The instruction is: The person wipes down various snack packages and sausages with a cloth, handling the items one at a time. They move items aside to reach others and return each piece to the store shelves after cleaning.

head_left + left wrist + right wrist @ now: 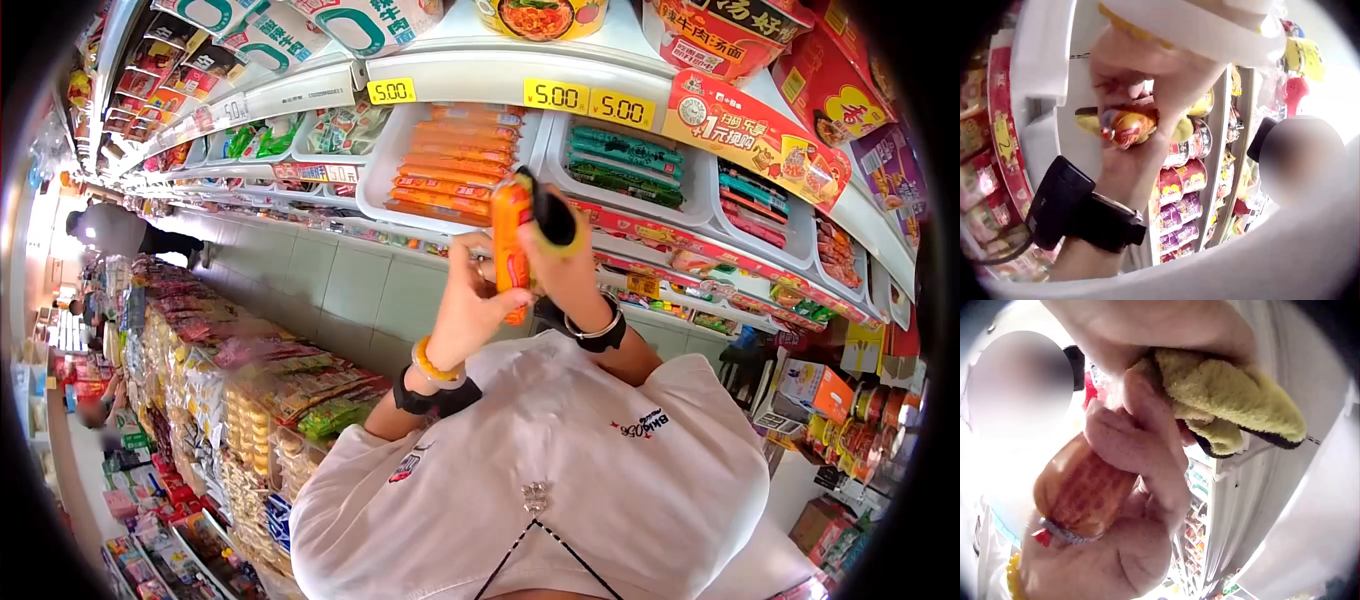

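In the head view an orange packet (511, 250) is held upright in front of the shirt. My left hand (468, 310) curls its fingers and thumb round the packet; the right wrist view shows this grip on the packet (1088, 487) closely. The right hand (568, 268), beside it, grips a folded yellow-green and black cloth (555, 218) close against the packet. The fuzzy cloth (1229, 400) hangs from that hand in the right wrist view. From the left wrist, a shiny end of the packet (1132, 127) shows between both hands.
A white tray (375, 180) of orange packets lies on the shelf just beyond the hands, with a tray of green packets (625, 165) to its right. Yellow price tags (556, 96) line the shelf edge. Bagged goods (250, 390) are stacked at left; a person (125, 232) stands down the aisle.
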`<action>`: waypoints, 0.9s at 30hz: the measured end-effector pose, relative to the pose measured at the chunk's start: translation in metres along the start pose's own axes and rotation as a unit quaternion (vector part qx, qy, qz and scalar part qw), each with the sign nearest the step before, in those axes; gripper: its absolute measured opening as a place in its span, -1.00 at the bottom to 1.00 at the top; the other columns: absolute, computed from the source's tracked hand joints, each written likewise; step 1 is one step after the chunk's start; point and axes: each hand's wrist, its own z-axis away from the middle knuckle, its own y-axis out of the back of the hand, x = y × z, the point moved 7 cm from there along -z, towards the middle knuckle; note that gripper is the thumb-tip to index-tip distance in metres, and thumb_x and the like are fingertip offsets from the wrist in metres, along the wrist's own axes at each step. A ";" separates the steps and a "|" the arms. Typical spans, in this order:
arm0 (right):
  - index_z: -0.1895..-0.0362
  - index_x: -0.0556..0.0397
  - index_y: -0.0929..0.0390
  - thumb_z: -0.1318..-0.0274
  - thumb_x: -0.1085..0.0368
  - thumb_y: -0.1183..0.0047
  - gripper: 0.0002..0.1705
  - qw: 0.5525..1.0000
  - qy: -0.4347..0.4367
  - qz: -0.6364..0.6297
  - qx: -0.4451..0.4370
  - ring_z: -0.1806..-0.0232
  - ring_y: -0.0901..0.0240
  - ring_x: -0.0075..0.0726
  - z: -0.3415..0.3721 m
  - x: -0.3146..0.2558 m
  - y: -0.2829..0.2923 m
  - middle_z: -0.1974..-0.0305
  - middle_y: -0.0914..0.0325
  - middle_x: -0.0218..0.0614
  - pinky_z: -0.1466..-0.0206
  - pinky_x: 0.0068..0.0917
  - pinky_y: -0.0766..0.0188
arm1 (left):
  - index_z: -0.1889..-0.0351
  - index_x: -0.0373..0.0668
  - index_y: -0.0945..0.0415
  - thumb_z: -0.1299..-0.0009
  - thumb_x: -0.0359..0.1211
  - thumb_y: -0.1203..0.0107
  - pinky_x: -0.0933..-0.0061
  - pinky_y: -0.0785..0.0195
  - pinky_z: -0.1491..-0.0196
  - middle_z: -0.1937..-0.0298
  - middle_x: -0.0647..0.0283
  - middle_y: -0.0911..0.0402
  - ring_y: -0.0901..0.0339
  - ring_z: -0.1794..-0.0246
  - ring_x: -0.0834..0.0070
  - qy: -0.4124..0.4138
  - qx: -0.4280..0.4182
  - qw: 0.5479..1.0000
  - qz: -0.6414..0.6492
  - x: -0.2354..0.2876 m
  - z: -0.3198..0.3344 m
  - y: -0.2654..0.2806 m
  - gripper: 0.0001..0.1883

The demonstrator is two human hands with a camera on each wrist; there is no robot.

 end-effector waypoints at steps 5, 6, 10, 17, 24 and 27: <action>-0.18 0.11 -0.23 -0.11 0.31 -0.10 -0.45 0.993 0.036 -0.111 0.015 0.13 -0.32 -0.50 -0.004 0.014 0.022 0.12 -0.40 -0.38 0.07 -0.52 -0.32 | -0.24 -0.24 -0.09 -0.44 -0.35 0.03 0.43 -0.49 0.26 0.07 0.01 -0.55 -0.58 0.18 0.37 -0.004 0.063 0.984 0.164 0.005 -0.007 0.020 -0.54; -0.23 0.10 -0.18 -0.08 0.26 -0.15 -0.34 0.993 0.058 -0.099 -0.020 0.08 -0.32 -0.45 -0.004 0.008 0.018 0.06 -0.38 -0.33 -0.01 -0.45 -0.30 | -0.24 -0.23 -0.10 -0.45 -0.32 0.05 0.43 -0.49 0.27 0.06 0.01 -0.56 -0.58 0.18 0.37 -0.002 0.090 0.975 0.202 0.004 -0.010 0.025 -0.54; -0.29 0.13 -0.18 -0.01 0.23 -0.17 -0.25 0.942 0.202 0.204 -0.174 -0.28 -0.21 -0.04 0.004 -0.033 -0.028 -0.25 -0.25 -0.04 -0.30 -0.26 -0.14 | -0.25 -0.23 -0.14 -0.48 -0.29 0.10 0.42 -0.36 -0.08 -0.14 0.12 -0.42 -0.45 -0.08 0.43 -0.079 0.194 0.964 0.163 -0.002 -0.007 0.034 -0.57; -0.12 0.03 -0.41 0.14 0.49 -0.19 -0.39 0.978 -0.019 0.089 -0.187 -0.08 -0.44 -0.20 0.000 -0.001 -0.015 -0.04 -0.48 -0.15 -0.10 -0.39 -0.34 | -0.34 -0.23 0.00 -0.49 -0.35 0.15 0.25 -0.16 -0.29 -0.26 0.03 -0.30 -0.29 -0.26 0.28 -0.125 0.159 0.962 0.185 0.014 -0.012 0.034 -0.50; 0.05 0.06 -0.45 0.25 0.56 -0.24 -0.46 0.990 0.095 0.060 -0.088 0.11 -0.52 -0.28 -0.002 -0.002 0.016 0.13 -0.56 -0.23 0.03 -0.47 -0.39 | -0.35 -0.23 -0.03 -0.38 -0.22 -0.07 0.15 0.07 -0.36 -0.36 0.08 -0.16 -0.20 -0.31 0.25 -0.300 0.268 0.902 -0.155 0.065 -0.001 0.076 -0.34; 0.08 0.04 -0.47 0.29 0.56 -0.27 -0.46 0.988 0.111 0.037 -0.098 0.16 -0.51 -0.26 -0.003 0.002 0.022 0.19 -0.55 -0.23 0.05 -0.48 -0.39 | -0.24 -0.22 -0.25 -0.26 -0.18 -0.17 0.05 0.09 -0.36 -0.23 0.10 -0.34 -0.25 -0.28 0.21 -0.318 0.141 0.739 -0.578 0.100 -0.003 0.052 -0.37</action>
